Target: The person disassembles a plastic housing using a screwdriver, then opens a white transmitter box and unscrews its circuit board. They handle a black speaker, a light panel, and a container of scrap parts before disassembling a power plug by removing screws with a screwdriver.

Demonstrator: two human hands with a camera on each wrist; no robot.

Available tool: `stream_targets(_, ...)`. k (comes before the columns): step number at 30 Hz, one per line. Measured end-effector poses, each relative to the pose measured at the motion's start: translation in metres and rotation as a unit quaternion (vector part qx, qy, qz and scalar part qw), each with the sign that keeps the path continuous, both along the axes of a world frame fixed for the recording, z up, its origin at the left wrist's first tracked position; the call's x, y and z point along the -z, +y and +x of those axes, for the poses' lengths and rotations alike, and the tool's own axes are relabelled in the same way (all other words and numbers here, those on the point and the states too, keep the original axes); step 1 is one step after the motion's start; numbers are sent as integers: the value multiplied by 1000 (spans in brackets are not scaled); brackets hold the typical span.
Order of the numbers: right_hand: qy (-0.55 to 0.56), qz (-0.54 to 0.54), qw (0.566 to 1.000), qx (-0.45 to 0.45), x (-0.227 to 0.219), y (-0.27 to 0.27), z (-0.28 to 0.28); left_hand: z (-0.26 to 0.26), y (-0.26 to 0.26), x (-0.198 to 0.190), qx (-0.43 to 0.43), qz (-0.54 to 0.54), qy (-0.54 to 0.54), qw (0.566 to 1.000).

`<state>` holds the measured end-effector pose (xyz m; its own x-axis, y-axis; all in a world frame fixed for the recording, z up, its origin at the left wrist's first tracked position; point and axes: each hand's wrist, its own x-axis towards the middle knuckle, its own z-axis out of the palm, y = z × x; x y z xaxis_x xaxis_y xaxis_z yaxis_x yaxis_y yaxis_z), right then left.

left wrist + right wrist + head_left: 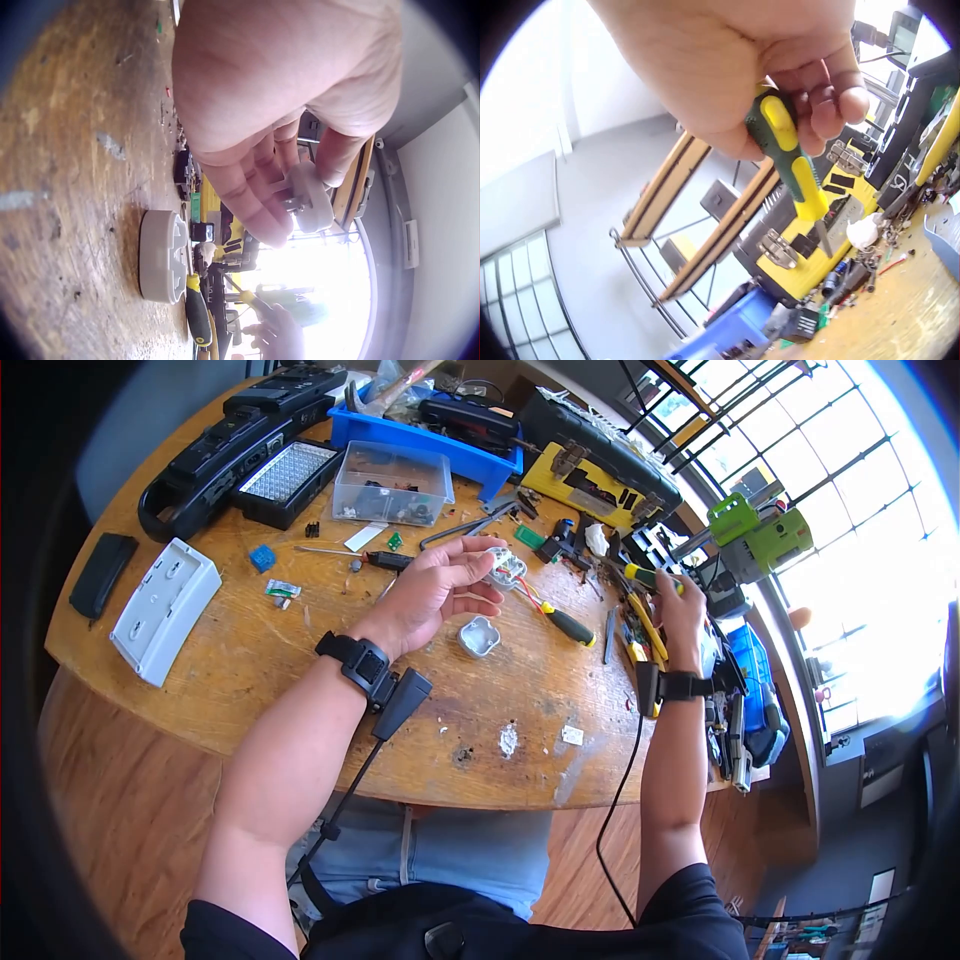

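Observation:
My left hand point(425, 595) pinches a small greyish-white plastic housing point(507, 567) above the table, its inner side with small metal parts facing up. In the left wrist view the thumb and fingers hold this housing point(311, 199) by its rim. A matching white cover point(479, 637) lies on the wood below, hollow side up. At the right, my right hand point(682, 622) grips a green-and-yellow screwdriver point(784, 142). In the right wrist view its shaft points down and away from the palm. A second screwdriver point(570, 626) with a dark handle and yellow ends lies beside the cover.
A clear plastic box point(392, 485) and a blue tray point(430, 445) of tools stand at the back. A yellow-and-black toolbox point(590, 485) is behind scattered parts. A green power tool point(765, 535) stands far right. A white casing point(167, 610) lies left.

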<state>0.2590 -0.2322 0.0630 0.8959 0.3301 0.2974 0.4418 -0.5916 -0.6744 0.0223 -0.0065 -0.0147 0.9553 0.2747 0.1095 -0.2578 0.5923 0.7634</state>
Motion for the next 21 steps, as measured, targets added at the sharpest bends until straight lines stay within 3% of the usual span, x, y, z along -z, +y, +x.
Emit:
stream_targets(2,41,171,983,-54,-2,-11,-16,0,-1,0,-5,0,3,1000)
stream_targets(4,130,311,933,-125,0,-19,-25,-1,-2,-1,-3,2,3,1000)
stream_targets(5,130,313,933,-123,5,-23,-25,-2,-3,-2,-3,3,3,1000)
stream_targets(7,319,454,800,-227,13,-29,-24,-3,-5,-3,2,10,3,1000)
stream_targets(8,320,456,799,-226,17,-30,-23,-3,-5,-4,4,17,1,1000)
stream_targets(11,376,470,728,-329,29,-27,-25,-2,-6,-3,9,26,2,1000)
stream_targets(16,399,469,724,-311,43,-20,-21,-2,-7,-5,2,35,20,999)
stream_targets(21,391,485,746,-236,56,-22,-8,0,-11,-3,7,36,22,999)
